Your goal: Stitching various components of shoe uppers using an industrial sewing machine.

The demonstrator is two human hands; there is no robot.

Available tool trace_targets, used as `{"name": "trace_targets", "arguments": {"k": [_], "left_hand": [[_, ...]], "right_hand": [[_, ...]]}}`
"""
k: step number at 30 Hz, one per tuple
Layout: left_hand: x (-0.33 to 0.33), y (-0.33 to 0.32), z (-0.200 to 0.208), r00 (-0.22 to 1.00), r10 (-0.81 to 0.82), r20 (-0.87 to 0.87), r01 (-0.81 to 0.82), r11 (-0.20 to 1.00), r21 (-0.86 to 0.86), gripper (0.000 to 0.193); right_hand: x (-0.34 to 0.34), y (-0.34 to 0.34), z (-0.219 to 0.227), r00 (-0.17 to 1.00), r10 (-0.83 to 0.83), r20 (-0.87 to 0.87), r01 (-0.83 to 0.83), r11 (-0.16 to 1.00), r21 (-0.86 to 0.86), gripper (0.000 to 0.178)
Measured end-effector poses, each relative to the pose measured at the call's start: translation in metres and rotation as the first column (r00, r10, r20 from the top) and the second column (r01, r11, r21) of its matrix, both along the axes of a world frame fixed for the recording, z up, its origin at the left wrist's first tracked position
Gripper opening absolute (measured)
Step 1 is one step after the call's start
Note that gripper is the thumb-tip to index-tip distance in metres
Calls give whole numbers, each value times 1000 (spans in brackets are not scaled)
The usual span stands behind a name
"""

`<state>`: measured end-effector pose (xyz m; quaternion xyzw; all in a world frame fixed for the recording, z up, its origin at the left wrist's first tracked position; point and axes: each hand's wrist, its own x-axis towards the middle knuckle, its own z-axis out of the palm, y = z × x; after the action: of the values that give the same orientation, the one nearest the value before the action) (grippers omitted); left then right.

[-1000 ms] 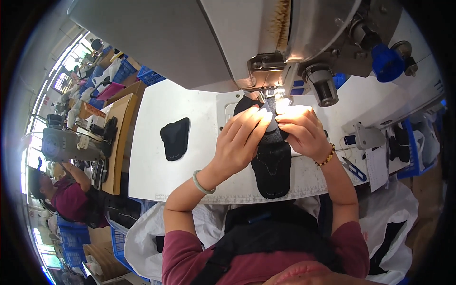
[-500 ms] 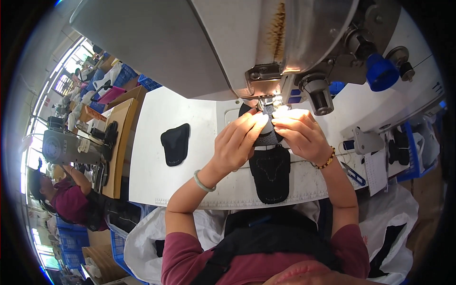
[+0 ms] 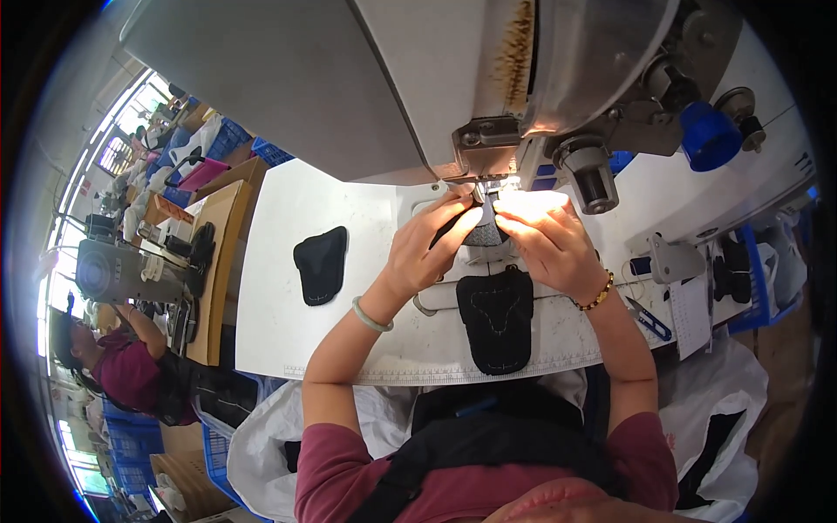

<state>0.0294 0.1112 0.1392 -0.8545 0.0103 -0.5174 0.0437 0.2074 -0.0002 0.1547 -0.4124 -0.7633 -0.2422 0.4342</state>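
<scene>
Under the lit needle area of a sewing machine (image 3: 488,144), a dark grey fabric piece (image 3: 486,234) lies between my two hands. My left hand (image 3: 429,240) grips its left edge, thumb and fingers pinched. On the other side, my right hand (image 3: 547,235) pinches the right edge; bright light washes out its upper fingers. The piece's far end is hidden by the presser foot and my fingers. Just nearer to me, a black padded piece (image 3: 495,322) with light stitching lies on the white table (image 3: 401,344). A second black padded piece (image 3: 321,266) rests to the left.
A blue utility knife (image 3: 649,320) lies right of my right forearm, near a paper sheet (image 3: 690,315). Blue crates (image 3: 757,283) stand at the right edge. White sacks (image 3: 288,436) hang below the table. At far left another person (image 3: 131,357) sits by a machine.
Both hands have moved slightly farther from me, toward the needle, carrying the grey fabric piece with them. Less of it shows now. The two black padded pieces stay nearly in place.
</scene>
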Motion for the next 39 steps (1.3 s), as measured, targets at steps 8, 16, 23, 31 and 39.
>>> {"name": "trace_targets", "arguments": {"k": [8,16,23,31,39], "left_hand": [[7,7,-1,996,-27,81,28,999,-19,36],[1,3,7,994,100,-44,-100,995,4,28],[1,50,27,987,-73,-145,-116,310,-944,16],[-3,74,10,840,-447,307,109,-415,-903,21],[2,45,22,858,-352,375,176,-484,-857,24]], "right_hand": [[-7,-1,-6,993,-115,-13,116,993,26,22],[-7,3,-10,979,-180,-93,185,982,43,23],[-9,5,-9,978,-177,-110,184,981,57,23],[-6,3,-17,986,-117,-116,120,993,18,24],[-1,0,-13,983,-157,-96,164,985,62,24]]}}
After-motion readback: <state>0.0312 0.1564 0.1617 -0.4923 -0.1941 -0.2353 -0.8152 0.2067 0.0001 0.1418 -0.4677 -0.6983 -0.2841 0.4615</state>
